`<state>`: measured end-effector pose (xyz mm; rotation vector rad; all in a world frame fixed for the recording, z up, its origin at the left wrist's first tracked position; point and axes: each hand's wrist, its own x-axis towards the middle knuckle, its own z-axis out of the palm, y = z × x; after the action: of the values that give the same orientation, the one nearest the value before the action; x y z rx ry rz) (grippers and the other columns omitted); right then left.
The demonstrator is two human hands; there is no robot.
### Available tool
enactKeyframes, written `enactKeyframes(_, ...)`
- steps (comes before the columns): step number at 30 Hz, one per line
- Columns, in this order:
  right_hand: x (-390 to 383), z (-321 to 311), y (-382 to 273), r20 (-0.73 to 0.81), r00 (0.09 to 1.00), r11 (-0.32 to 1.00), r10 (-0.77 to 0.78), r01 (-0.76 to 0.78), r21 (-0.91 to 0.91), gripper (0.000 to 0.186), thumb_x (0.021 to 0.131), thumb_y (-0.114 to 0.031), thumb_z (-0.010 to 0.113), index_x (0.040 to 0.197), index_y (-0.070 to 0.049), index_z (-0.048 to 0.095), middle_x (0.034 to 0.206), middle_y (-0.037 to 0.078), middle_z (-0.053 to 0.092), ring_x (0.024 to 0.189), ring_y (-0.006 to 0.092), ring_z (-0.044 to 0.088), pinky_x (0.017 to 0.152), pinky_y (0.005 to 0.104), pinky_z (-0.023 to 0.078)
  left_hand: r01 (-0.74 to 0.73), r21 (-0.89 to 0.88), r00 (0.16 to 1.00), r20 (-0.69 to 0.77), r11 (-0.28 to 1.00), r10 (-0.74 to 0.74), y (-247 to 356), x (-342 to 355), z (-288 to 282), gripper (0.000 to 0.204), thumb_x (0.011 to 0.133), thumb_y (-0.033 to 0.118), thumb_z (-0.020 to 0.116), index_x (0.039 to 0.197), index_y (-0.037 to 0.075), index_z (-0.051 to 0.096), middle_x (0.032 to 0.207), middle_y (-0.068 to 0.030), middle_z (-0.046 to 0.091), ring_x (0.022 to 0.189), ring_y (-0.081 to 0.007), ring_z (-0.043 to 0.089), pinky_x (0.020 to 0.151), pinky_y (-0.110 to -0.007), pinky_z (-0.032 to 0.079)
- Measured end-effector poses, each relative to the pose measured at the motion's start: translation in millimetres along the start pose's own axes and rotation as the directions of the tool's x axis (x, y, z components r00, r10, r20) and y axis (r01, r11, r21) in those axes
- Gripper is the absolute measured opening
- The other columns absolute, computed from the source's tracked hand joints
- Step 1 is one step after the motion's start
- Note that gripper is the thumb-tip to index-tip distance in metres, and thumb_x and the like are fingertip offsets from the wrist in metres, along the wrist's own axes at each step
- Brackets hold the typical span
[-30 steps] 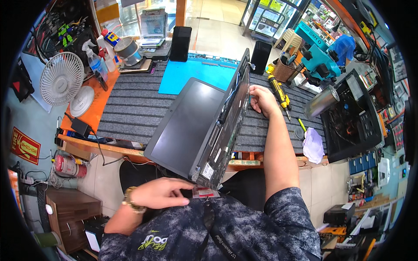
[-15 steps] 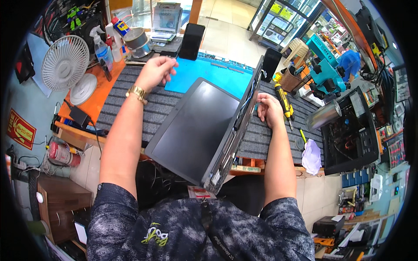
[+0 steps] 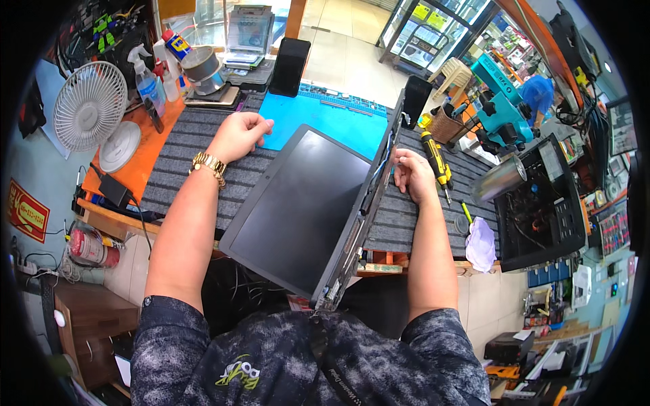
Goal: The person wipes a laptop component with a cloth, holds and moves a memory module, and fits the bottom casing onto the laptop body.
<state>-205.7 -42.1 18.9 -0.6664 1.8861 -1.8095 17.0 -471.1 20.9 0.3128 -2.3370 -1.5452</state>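
Note:
An open laptop (image 3: 294, 213) rests on its side at the table's near edge, its dark screen facing up and its base standing steeply at the right. The base's outer side shows exposed parts and a blue cable. My right hand (image 3: 416, 177) is behind the base, fingers curled against it. My left hand (image 3: 235, 137), with a gold watch (image 3: 208, 169) on its wrist, hovers beyond the screen's far left corner. Its thumb and fingers are pinched together, apart from the laptop. Whatever lies between them, if anything, is hidden.
A blue work mat (image 3: 338, 128) lies beyond the laptop on the grey ribbed table cover (image 3: 169, 179). Right of my right hand are a yellow-black electric screwdriver (image 3: 436, 159), a purple cloth (image 3: 481, 245) and an open computer case (image 3: 542, 210). A white fan (image 3: 90, 106) stands left.
My left hand has come down and nearer, its fingers drawn closer together. The laptop's base has shifted slightly, and my right hand stays beside it. The whole view has shifted a little.

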Motion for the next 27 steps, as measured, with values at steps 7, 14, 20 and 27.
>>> enactKeyframes(7,-1.2,-0.1,-0.1,-0.006,1.0,1.0,-0.027,0.027,0.005,0.036,0.103,-0.014,0.055,0.128,0.008,0.07,0.101,0.01,0.073,0.056,0.0137,0.063,0.04,0.0249,0.046,-0.002,0.011,1.0,0.002,1.0,0.002,2.5,-1.6,-1.2,0.033,0.109,0.034,0.073,0.099,0.003,0.079,0.076,-0.0011,0.072,0.061,-0.0068,0.062,0.057,-0.026,0.049)
enactKeyframes(14,-0.1,-0.8,-1.6,0.035,0.999,1.0,-0.011,0.011,0.003,0.037,0.104,-0.014,0.055,0.129,0.007,0.071,0.089,0.006,0.07,0.055,0.0104,0.059,0.041,0.0237,0.041,-0.014,0.006,1.0,0.003,1.0,0.014,0.1,-0.5,-1.8,0.032,0.109,0.033,0.073,0.098,0.004,0.079,0.075,-0.001,0.072,0.061,-0.0068,0.061,0.056,-0.025,0.048)
enactKeyframes(20,-2.3,1.7,-3.0,0.029,1.0,1.0,-0.001,0.001,0.014,0.036,0.104,-0.014,0.056,0.129,0.007,0.071,0.089,0.006,0.069,0.056,0.011,0.059,0.041,0.0237,0.04,-0.01,-0.002,1.0,-0.001,1.0,0.01,0.3,-1.7,-1.4,0.032,0.109,0.033,0.073,0.098,0.003,0.079,0.075,-0.0012,0.072,0.061,-0.0067,0.061,0.056,-0.026,0.048)
enactKeyframes(27,-0.8,-4.8,3.0,0.034,0.999,0.999,0.019,-0.021,0.042,0.035,0.103,-0.014,0.058,0.129,0.006,0.071,0.095,0.007,0.069,0.058,0.0124,0.06,0.041,0.0245,0.04,0.004,0.009,1.0,0.0,1.0,-0.004,4.0,-1.8,-0.2,0.033,0.109,0.034,0.073,0.098,0.003,0.079,0.075,-0.0016,0.073,0.061,-0.0067,0.062,0.056,-0.026,0.049)
